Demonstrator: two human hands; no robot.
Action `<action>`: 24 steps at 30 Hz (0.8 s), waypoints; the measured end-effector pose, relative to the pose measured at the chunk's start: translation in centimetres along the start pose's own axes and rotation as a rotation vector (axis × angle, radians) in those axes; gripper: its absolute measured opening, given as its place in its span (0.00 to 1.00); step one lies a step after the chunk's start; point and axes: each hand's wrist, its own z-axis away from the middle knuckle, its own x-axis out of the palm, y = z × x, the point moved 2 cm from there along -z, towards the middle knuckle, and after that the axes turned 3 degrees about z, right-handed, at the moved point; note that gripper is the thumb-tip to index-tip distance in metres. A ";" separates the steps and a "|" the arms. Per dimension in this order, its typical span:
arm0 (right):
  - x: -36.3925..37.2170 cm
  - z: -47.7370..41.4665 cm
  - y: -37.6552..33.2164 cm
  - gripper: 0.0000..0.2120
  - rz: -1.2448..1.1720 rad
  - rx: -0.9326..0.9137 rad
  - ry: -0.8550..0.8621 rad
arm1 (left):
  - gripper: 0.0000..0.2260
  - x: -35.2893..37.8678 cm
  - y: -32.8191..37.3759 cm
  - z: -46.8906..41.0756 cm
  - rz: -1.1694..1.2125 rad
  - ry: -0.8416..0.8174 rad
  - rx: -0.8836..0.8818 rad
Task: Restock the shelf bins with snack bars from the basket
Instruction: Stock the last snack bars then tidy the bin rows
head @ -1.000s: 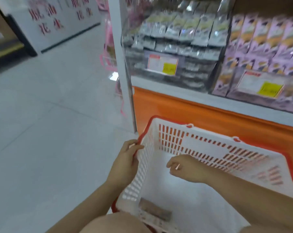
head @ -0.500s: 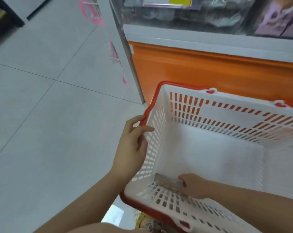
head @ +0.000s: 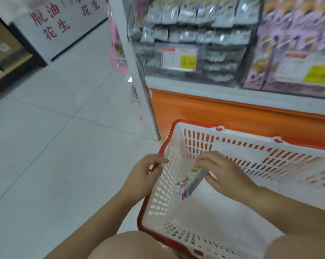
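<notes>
Left hand: the left hand (head: 145, 176) grips the left rim of the basket (head: 251, 146) and steadies it.
Right hand: the right hand (head: 225, 174) has its fingers curled round one snack bar (head: 194, 181), held inside the basket walls, off the floor.
Bar axis: it slants from near-left, its free low end, to far-right in the hand.
Key relation: the bins lie ahead of and above the right hand, beyond the far wall. The grey-packet bin (head: 191, 34) is straight ahead and the purple-packet bin (head: 298, 53) is to the right. The right hand is nearer.
Matching bin: cannot tell.
Change: half a second ago the right hand was low by the near wall, on the bar lying flat. Now the bar is lifted and the view is tilted up to the shelf.
</notes>
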 end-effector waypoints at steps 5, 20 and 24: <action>-8.1 -3.6 -2.5 0.23 0.127 -0.241 0.173 | 0.11 -2.7 6.9 1.2 -0.115 -0.119 0.014; -23.0 -9.8 -13.4 0.14 0.197 -0.039 0.405 | 0.06 -7.6 21.0 6.6 0.496 0.291 0.105; -22.3 -10.9 -16.7 0.16 0.107 -0.033 0.370 | 0.10 -8.2 22.5 7.4 0.705 0.210 0.124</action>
